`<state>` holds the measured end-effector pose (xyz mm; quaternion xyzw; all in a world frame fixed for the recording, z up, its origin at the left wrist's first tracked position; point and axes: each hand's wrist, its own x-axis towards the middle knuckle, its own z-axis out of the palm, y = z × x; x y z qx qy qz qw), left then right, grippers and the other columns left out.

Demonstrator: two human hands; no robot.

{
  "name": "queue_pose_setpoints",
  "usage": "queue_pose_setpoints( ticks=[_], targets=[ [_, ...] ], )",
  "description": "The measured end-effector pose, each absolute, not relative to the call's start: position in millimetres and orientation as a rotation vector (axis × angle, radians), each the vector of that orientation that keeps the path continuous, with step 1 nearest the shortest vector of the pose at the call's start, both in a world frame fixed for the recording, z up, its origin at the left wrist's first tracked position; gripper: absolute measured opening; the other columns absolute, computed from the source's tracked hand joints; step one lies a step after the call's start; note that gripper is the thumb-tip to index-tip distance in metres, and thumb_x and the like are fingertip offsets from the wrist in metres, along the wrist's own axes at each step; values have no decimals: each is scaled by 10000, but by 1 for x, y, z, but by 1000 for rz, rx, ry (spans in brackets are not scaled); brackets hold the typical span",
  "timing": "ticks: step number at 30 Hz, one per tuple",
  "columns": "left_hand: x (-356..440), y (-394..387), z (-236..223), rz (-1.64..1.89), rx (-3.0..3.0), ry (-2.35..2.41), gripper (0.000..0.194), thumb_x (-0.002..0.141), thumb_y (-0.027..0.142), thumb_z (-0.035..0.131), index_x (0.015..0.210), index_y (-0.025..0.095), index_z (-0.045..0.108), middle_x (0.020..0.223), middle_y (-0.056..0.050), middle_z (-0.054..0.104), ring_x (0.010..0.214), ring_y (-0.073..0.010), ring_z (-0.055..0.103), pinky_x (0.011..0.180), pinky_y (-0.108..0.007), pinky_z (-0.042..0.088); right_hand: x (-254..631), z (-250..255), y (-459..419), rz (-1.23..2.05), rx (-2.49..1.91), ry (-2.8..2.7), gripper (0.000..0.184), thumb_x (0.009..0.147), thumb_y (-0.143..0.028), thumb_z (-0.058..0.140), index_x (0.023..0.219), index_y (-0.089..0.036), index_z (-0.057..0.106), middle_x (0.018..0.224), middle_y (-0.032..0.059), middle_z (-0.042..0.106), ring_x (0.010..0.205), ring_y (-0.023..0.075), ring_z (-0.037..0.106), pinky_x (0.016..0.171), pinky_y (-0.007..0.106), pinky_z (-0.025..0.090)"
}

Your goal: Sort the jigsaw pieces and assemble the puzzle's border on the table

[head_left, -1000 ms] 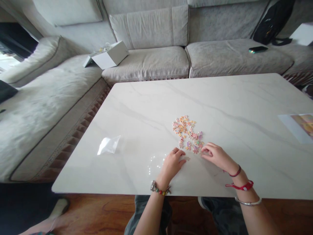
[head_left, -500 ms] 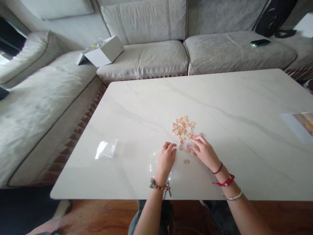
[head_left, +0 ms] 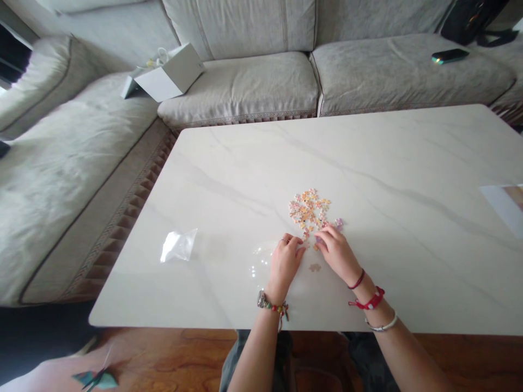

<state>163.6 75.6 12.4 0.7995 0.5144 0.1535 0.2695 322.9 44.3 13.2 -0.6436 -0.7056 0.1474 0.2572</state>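
Observation:
A loose pile of small pink, orange and yellow jigsaw puzzle pieces (head_left: 307, 207) lies on the white marbled table (head_left: 229, 179). At the pile's near edge, my left hand (head_left: 286, 264) has thumb and fingertips closed on a puzzle piece, which they partly cover. My right hand (head_left: 339, 255) is just to the right, its thumb and forefinger pinched around a purplish piece. The two sets of fingertips almost meet. One beige piece (head_left: 315, 268) sits alone between the wrists, and a purple piece (head_left: 339, 222) lies beyond my right knuckles.
On the left of the table is a clear plastic bag (head_left: 178, 246). A sheet with a picture (head_left: 504, 204) lies at the right edge. Behind stands a grey sofa (head_left: 253, 87) holding a white box (head_left: 175, 73) and a phone (head_left: 449, 56).
My left hand has moved right, onto a puzzle piece beside the pile. My right hand has shifted slightly left, and its fingers have drawn together. The view has tilted a little.

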Motion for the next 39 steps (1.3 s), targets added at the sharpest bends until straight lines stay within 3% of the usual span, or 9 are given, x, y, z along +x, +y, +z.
queue_pose_setpoints(
  ticks=[7, 12, 17, 31, 39],
  targets=[
    [140, 66, 14, 312, 2164, 1244, 110, 783, 234, 499, 851, 197, 578, 876, -34, 523, 760, -135, 539, 691, -251, 455, 322, 25, 16, 592, -1618, -2205, 154, 692, -182, 632, 837, -193, 583, 855, 49, 545, 848, 201, 517, 770, 356, 421],
    [132, 51, 17, 311, 2196, 1185, 186, 765, 193, 514, 940, 223, 569, 936, -35, 521, 824, -143, 534, 742, -256, 450, 318, 19, 2, 528, -1666, -2237, 50, 733, -138, 579, 760, -172, 553, 812, 58, 546, 835, 203, 509, 755, 344, 417],
    [136, 42, 15, 368, 2173, 1209, 159, 771, 156, 489, 883, 207, 589, 902, -34, 538, 828, -139, 540, 757, -252, 448, 311, 16, -4, 477, -1694, -2214, 21, 770, -149, 535, 785, -161, 543, 831, 70, 553, 824, 204, 509, 741, 341, 415],
    [137, 37, 22, 260, 2158, 1210, 197, 745, 119, 476, 887, 204, 582, 860, -34, 571, 805, -143, 543, 733, -248, 438, 304, 13, -6, 521, -1671, -2169, 161, 827, -135, 434, 788, -184, 582, 800, 57, 568, 801, 169, 519, 715, 282, 421],
    [144, 36, 21, 292, 2114, 1308, 110, 788, 274, 499, 788, 191, 571, 789, -26, 559, 714, -130, 528, 651, -237, 422, 303, 12, -7, 553, -1679, -2143, 168, 818, -126, 456, 780, -186, 608, 777, 45, 569, 790, 158, 527, 721, 273, 419]
  ],
)
